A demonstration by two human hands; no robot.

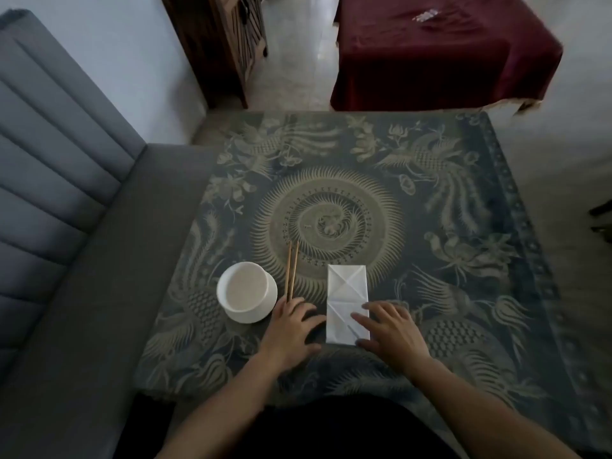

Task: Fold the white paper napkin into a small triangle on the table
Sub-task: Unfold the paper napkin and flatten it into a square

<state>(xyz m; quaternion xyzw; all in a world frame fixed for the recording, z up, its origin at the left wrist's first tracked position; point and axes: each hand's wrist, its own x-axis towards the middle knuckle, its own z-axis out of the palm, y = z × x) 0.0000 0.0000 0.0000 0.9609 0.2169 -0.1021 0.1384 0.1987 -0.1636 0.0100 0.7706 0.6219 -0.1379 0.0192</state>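
Note:
The white paper napkin (346, 293) lies flat on the patterned table (430, 226) near its front edge, as a tall rectangle marked with diagonal creases. My right hand (389, 329) rests palm down on the napkin's lower right part, fingers spread over the paper. My left hand (291, 329) lies flat on the cloth just left of the napkin, fingers apart; its fingertips are near the napkin's lower left edge and the near ends of the chopsticks. Neither hand grips anything.
A white bowl (246, 291) stands left of my left hand. Two wooden chopsticks (291, 274) lie between the bowl and the napkin. A grey sofa (66, 226) borders the table on the left. A table with a dark red cloth (437, 51) stands beyond.

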